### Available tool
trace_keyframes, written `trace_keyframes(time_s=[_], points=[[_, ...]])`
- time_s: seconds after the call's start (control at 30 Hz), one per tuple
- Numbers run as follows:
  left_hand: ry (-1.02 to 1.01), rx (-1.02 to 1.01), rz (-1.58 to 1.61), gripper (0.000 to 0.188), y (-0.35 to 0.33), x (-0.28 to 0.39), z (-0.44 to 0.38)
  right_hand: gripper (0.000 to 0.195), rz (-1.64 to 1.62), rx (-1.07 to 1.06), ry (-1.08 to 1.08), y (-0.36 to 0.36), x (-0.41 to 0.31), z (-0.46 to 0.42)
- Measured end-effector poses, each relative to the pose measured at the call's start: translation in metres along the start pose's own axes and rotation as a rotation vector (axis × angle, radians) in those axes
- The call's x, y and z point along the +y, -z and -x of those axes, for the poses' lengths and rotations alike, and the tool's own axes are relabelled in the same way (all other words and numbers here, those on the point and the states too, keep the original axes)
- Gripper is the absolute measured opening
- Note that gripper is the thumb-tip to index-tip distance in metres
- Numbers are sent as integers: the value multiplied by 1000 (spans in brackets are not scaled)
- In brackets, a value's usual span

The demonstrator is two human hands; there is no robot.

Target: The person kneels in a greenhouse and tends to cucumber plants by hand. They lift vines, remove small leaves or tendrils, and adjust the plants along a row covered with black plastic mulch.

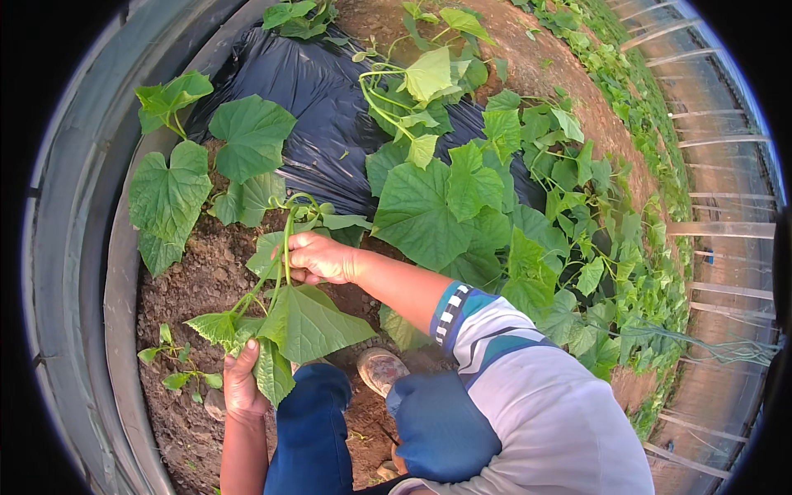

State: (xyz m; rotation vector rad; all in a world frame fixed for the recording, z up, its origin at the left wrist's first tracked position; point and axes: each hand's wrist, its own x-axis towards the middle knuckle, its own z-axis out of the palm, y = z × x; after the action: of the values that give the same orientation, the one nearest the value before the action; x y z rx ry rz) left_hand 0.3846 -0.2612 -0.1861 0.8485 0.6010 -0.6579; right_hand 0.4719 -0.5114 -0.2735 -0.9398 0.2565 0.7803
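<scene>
A green cucumber vine stem [287, 238] bends over from the bed's edge and hangs toward me. My right hand [318, 257] grips the stem partway along, fingers curled behind it. Lower down, my left hand [245, 377] has its thumb and fingers around the leafy tip [223, 328] of the same vine; leaves hide part of that grip. A broad drooping leaf [312, 325] spreads between my two hands. Just beyond my right hand, more leaves and the curled top of the stem rest against black plastic film [328, 111].
Large-leaved cucumber plants [427, 216] crowd the right side of the film. Small seedlings [179, 368] grow in bare soil [204, 291] on the left, beside a grey plastic greenhouse wall [124, 297]. Green twine [724, 349] hangs at far right. My shoe [380, 369] stands on the soil.
</scene>
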Motion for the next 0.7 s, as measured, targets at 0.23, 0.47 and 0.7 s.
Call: trace_keyframes(time_s=[0.23,0.47,0.7], points=[[-95,-149,-51,47,-13,-13,-13,14,-294,419,2,-16,0,12],[-84,-171,-224,38,-39,-43,-15,16,315,864,381,12,22,77],[-26,-137,-549,56,27,-13,38,24,730,884,209,25,122,261]])
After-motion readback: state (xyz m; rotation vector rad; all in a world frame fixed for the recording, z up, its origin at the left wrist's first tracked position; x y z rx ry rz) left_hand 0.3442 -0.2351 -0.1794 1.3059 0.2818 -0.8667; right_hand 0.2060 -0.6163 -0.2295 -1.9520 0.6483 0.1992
